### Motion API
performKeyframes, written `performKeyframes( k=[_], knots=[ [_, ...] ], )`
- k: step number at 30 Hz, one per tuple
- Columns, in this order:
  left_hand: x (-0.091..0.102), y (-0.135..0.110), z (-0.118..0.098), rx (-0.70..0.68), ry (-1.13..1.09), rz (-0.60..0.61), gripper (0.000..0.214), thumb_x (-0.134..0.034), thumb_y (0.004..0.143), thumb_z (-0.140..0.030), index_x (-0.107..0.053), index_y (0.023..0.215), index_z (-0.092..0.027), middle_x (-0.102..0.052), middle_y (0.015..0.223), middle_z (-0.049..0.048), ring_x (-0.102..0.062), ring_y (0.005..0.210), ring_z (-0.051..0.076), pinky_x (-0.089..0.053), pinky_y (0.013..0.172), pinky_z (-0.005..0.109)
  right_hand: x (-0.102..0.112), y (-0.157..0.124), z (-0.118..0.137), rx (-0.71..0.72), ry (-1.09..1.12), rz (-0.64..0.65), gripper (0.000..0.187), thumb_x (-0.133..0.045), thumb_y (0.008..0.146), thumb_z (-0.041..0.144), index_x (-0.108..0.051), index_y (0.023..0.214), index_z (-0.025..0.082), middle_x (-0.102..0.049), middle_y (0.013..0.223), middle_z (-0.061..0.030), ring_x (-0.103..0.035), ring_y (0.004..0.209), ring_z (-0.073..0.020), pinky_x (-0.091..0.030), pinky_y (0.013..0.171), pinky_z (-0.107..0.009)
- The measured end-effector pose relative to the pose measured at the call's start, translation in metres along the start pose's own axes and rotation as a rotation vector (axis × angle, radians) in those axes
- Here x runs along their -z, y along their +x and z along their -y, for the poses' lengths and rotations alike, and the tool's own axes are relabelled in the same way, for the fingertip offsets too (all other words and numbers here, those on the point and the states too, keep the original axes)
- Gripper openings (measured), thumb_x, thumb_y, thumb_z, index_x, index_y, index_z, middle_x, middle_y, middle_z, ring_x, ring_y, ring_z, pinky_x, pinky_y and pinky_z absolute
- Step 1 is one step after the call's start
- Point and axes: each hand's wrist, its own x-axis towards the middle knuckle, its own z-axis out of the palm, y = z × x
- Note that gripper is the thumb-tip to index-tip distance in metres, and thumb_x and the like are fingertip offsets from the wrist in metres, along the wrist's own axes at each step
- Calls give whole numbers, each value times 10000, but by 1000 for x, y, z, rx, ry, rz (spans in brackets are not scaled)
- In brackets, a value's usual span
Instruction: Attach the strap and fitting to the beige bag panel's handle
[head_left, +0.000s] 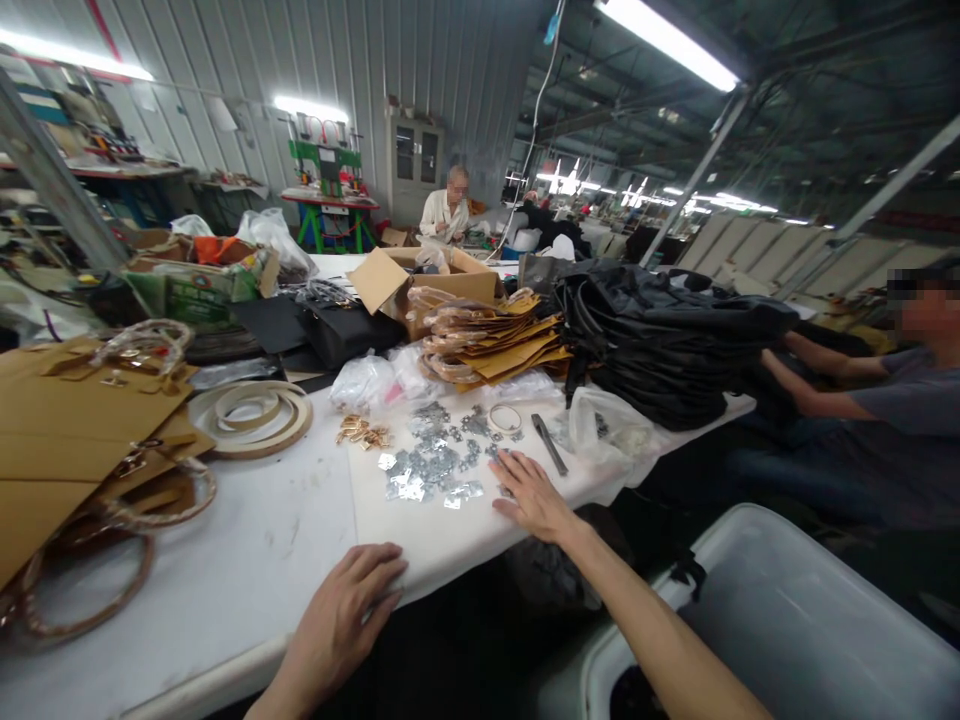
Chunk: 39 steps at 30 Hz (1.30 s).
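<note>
My left hand (pixel 346 610) rests on the near edge of the white table (pixel 247 560), fingers loosely bent over the rim, holding nothing. My right hand (pixel 531 494) lies flat on the table with fingers stretched out, its fingertips at the edge of a scatter of small silver metal fittings (pixel 431 462). A small heap of gold-coloured clasps (pixel 362 433) sits left of the silver ones. A flat dark metal tool (pixel 550 444) and a small ring (pixel 505 417) lie just beyond my right hand.
Tan cardboard-coloured bag panels with handles (pixel 82 440) cover the left. Tape rolls (pixel 251 417), clear plastic bags (pixel 375 382), stacked tan pieces (pixel 495 345), an open carton (pixel 442 280) and a pile of black bags (pixel 660 340) stand further back. A seated person (pixel 877 400) works at right; a grey bin (pixel 780 620) stands below.
</note>
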Motion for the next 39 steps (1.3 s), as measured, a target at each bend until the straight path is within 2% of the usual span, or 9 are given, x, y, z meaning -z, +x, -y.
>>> performKeyframes(
  k=[4,7,11,15,19,24,27,31,39],
  knots=[
    [5,2,-5,18,-42,-3,274,-558,1042,-298,-646,1301,-312,-646,1360,55,-609,1243,255,-576,1050,434,-5,5,-12,-147,-32,-92,755,-479,1036,566,-304,1626,130,-266,1688,-189,-220,1552,-405,-235,1242,-620],
    [7,4,-6,23,-50,-11,259,-572,1029,-285,-669,1268,-298,-656,1338,67,-627,1213,262,-592,1020,430,-3,10,3,-150,-31,-147,778,-455,1044,562,-260,1633,92,-235,1696,-200,-177,1567,-394,-223,1252,-613],
    [2,10,-7,33,-10,-33,295,-574,1024,-284,-650,1309,-285,-657,1349,74,-642,1201,258,-593,1021,432,0,23,37,21,1,-111,719,-417,1054,604,-292,1636,202,-232,1717,-84,-163,1583,-304,-192,1290,-509],
    [-13,36,-9,-21,105,-73,532,-562,1031,-323,-439,1541,-237,-514,1564,113,-508,1416,291,-487,1165,501,-4,43,55,105,33,-43,708,-438,1022,684,-338,1616,313,-296,1698,-3,-212,1570,-292,-205,1285,-514],
    [-27,73,-13,-39,223,-8,700,-551,1028,-449,-288,1625,-194,-305,1695,122,-301,1556,330,-368,1235,563,-14,54,41,-25,45,-81,718,-419,1036,652,-347,1617,235,-314,1689,-62,-229,1557,-357,-202,1262,-589],
    [-40,103,-11,128,270,87,777,-510,1008,-591,-337,1610,-132,-253,1699,168,-215,1579,381,-236,1263,642,-20,45,11,-167,77,-201,725,-412,1041,595,-410,1579,109,-362,1654,-161,-264,1535,-398,-229,1245,-620],
    [-46,109,-9,182,271,84,796,-489,1005,-606,-367,1592,-82,-255,1686,212,-216,1570,419,-175,1256,689,-21,40,3,-166,133,-308,664,-391,1053,540,-478,1532,90,-431,1612,-172,-323,1516,-351,-271,1256,-567],
    [-55,116,-9,133,243,110,774,-470,999,-623,-356,1610,-162,-252,1704,136,-178,1578,426,-106,1243,736,-20,39,4,-130,250,-466,559,-384,1063,489,-560,1460,136,-553,1512,-149,-450,1443,-289,-343,1248,-493],
    [-69,146,-32,-86,159,136,714,-333,1025,-677,-361,1604,-260,-267,1716,54,-188,1595,288,-114,1306,551,-25,32,-9,-165,476,-686,522,-400,1046,531,-665,1287,151,-678,1325,-164,-605,1275,-311,-470,1140,-512]
  ],
)
